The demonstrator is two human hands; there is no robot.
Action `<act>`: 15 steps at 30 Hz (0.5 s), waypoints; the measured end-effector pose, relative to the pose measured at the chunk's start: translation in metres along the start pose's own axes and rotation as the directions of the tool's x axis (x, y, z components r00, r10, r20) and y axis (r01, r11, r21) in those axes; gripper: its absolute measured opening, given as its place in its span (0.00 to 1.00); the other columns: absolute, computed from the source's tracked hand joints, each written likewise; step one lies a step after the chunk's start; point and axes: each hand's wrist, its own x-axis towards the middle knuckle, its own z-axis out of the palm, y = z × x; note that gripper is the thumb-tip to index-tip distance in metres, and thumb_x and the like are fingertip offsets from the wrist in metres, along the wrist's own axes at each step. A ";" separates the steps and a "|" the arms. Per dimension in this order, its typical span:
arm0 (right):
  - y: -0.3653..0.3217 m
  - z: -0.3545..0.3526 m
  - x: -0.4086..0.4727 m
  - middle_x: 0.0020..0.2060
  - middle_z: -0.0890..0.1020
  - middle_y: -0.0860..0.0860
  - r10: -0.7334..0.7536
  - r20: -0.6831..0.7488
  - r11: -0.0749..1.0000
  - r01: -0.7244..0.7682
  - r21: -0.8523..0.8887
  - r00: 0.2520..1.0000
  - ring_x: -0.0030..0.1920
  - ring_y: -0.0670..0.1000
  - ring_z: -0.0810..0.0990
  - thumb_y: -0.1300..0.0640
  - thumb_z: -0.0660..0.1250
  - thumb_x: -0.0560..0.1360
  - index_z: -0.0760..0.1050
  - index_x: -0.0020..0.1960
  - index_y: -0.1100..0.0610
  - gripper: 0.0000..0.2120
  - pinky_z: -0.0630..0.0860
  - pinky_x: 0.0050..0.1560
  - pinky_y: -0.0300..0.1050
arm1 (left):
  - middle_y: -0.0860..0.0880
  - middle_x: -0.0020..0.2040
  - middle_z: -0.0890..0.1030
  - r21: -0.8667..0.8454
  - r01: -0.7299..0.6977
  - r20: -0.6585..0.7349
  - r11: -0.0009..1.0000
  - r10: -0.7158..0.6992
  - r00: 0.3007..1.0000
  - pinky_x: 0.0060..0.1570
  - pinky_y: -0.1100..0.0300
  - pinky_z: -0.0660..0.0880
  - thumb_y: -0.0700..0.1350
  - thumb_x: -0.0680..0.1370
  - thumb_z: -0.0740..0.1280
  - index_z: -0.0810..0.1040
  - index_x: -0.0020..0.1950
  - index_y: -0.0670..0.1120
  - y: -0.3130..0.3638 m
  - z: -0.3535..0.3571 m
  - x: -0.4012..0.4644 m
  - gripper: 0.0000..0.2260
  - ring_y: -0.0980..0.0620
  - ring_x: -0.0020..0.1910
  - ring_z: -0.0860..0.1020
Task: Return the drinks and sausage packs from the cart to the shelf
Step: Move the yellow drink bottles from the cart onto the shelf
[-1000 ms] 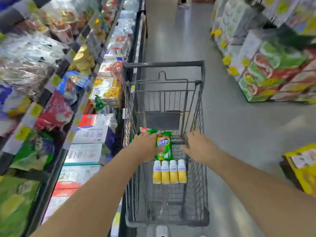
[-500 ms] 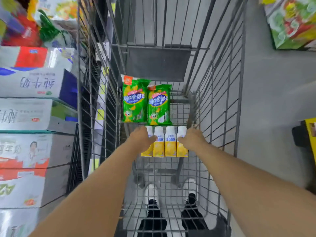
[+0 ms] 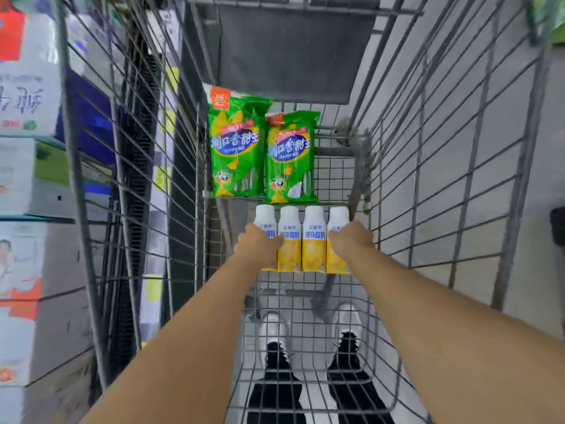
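Grey shop floor shows through the wire cart (image 3: 443, 166), with stacked cartons (image 3: 27, 166) on the left. Four yellow drink bottles (image 3: 301, 240) lie side by side on the cart's bottom, white caps pointing far. The left hand (image 3: 260, 244) curls round the leftmost bottle, and the right hand (image 3: 350, 243) curls round the rightmost. Just beyond the caps lie two green sausage packs (image 3: 263, 154), side by side and touching. Below the mesh, white shoes (image 3: 273, 328) stand near.
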 end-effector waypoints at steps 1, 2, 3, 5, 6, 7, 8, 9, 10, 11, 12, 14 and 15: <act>0.000 0.001 0.000 0.66 0.74 0.62 0.013 -0.002 1.000 -0.013 -0.016 1.000 0.64 0.61 0.75 0.49 0.68 0.77 0.71 0.68 0.62 0.25 0.73 0.53 0.48 | 0.38 0.67 0.71 -0.020 0.005 0.000 1.000 -0.005 1.000 0.62 0.42 0.74 0.53 0.76 0.69 0.63 0.71 0.40 -0.002 0.000 0.002 0.30 0.38 0.63 0.74; 0.001 0.002 0.000 0.67 0.72 0.61 0.020 0.007 0.999 -0.020 -0.028 1.000 0.64 0.61 0.73 0.47 0.68 0.76 0.70 0.69 0.61 0.27 0.72 0.52 0.48 | 0.38 0.67 0.72 -0.041 0.003 -0.012 0.999 -0.004 1.000 0.61 0.42 0.75 0.52 0.76 0.70 0.63 0.70 0.40 -0.004 0.001 0.004 0.29 0.38 0.63 0.74; 0.002 0.003 0.001 0.67 0.71 0.61 0.023 0.014 0.999 -0.022 -0.030 1.000 0.65 0.60 0.72 0.45 0.68 0.76 0.69 0.69 0.61 0.28 0.70 0.50 0.47 | 0.39 0.66 0.72 -0.070 0.004 -0.029 0.998 -0.006 1.000 0.60 0.42 0.75 0.50 0.76 0.70 0.63 0.69 0.41 -0.005 0.001 0.005 0.27 0.38 0.62 0.75; 0.006 0.003 0.004 0.67 0.70 0.62 0.003 0.018 1.000 -0.002 -0.030 1.000 0.65 0.61 0.72 0.46 0.71 0.74 0.66 0.70 0.62 0.32 0.70 0.49 0.46 | 0.39 0.65 0.73 -0.152 0.032 -0.059 0.988 -0.042 0.997 0.57 0.44 0.77 0.49 0.75 0.71 0.64 0.67 0.41 -0.007 -0.001 0.006 0.26 0.39 0.59 0.77; 0.007 0.003 0.005 0.67 0.70 0.63 -0.023 0.012 0.999 0.023 -0.044 1.000 0.66 0.61 0.72 0.48 0.73 0.73 0.65 0.70 0.63 0.33 0.71 0.51 0.47 | 0.39 0.64 0.74 -0.190 0.060 -0.066 0.980 -0.074 0.995 0.53 0.47 0.78 0.50 0.75 0.72 0.65 0.66 0.41 -0.008 -0.002 0.006 0.26 0.40 0.57 0.78; 0.009 0.002 0.003 0.67 0.71 0.63 -0.056 -0.004 0.996 0.056 -0.063 0.998 0.66 0.62 0.73 0.50 0.74 0.73 0.64 0.69 0.64 0.34 0.72 0.54 0.49 | 0.39 0.62 0.75 -0.215 0.087 -0.061 0.973 -0.103 0.993 0.49 0.50 0.78 0.52 0.74 0.73 0.67 0.64 0.41 -0.010 -0.002 0.006 0.26 0.42 0.53 0.79; 0.009 0.001 0.003 0.67 0.72 0.63 -0.087 -0.015 0.993 0.085 -0.082 0.996 0.66 0.62 0.73 0.51 0.76 0.71 0.64 0.69 0.65 0.35 0.73 0.57 0.50 | 0.39 0.61 0.77 -0.230 0.100 -0.044 0.968 -0.113 0.993 0.46 0.51 0.77 0.53 0.74 0.73 0.70 0.61 0.40 -0.012 -0.003 0.006 0.24 0.43 0.51 0.79; 0.009 -0.001 -0.001 0.66 0.72 0.63 -0.114 -0.024 0.989 0.112 -0.095 0.993 0.66 0.62 0.73 0.52 0.77 0.71 0.64 0.68 0.66 0.35 0.73 0.59 0.52 | 0.40 0.59 0.78 -0.244 0.107 -0.023 0.964 -0.116 0.993 0.47 0.52 0.78 0.53 0.74 0.73 0.73 0.58 0.40 -0.013 -0.004 0.004 0.21 0.44 0.50 0.80; 0.008 -0.003 -0.004 0.66 0.73 0.63 -0.140 -0.028 0.986 0.136 -0.097 0.990 0.66 0.62 0.73 0.53 0.77 0.70 0.64 0.68 0.66 0.35 0.74 0.59 0.52 | 0.40 0.57 0.80 -0.260 0.105 -0.008 0.960 -0.111 0.994 0.50 0.51 0.80 0.52 0.74 0.73 0.75 0.55 0.40 -0.014 -0.004 0.002 0.19 0.44 0.50 0.81; 0.006 -0.005 -0.010 0.65 0.74 0.63 -0.163 -0.029 0.982 0.159 -0.097 0.986 0.65 0.62 0.74 0.54 0.78 0.69 0.65 0.67 0.67 0.35 0.74 0.58 0.51 | 0.40 0.54 0.81 -0.287 0.104 0.012 0.952 -0.105 0.994 0.52 0.49 0.80 0.51 0.73 0.74 0.76 0.54 0.40 -0.015 -0.007 -0.002 0.18 0.43 0.51 0.82; 0.003 -0.010 -0.017 0.64 0.75 0.62 -0.183 -0.022 0.979 0.180 -0.098 0.983 0.64 0.61 0.76 0.54 0.78 0.69 0.66 0.67 0.67 0.34 0.75 0.57 0.51 | 0.40 0.52 0.83 -0.320 0.098 0.028 0.942 -0.094 0.995 0.53 0.46 0.81 0.51 0.72 0.75 0.78 0.53 0.40 -0.014 -0.010 -0.009 0.18 0.42 0.50 0.83; -0.008 -0.028 -0.035 0.62 0.78 0.61 -0.222 -0.002 0.972 0.221 -0.083 0.975 0.61 0.60 0.79 0.53 0.78 0.67 0.70 0.65 0.65 0.32 0.77 0.53 0.49 | 0.40 0.50 0.84 -0.415 0.084 0.053 0.906 -0.068 0.996 0.51 0.43 0.82 0.50 0.67 0.78 0.78 0.52 0.41 -0.010 -0.022 -0.029 0.21 0.41 0.48 0.84; -0.015 -0.040 -0.048 0.61 0.78 0.60 -0.247 0.013 0.966 0.247 -0.071 0.969 0.60 0.60 0.79 0.52 0.78 0.68 0.71 0.64 0.65 0.32 0.77 0.53 0.49 | 0.40 0.51 0.84 -0.456 0.069 0.052 0.887 -0.051 0.997 0.50 0.42 0.82 0.51 0.63 0.80 0.76 0.53 0.41 -0.008 -0.030 -0.039 0.26 0.40 0.48 0.84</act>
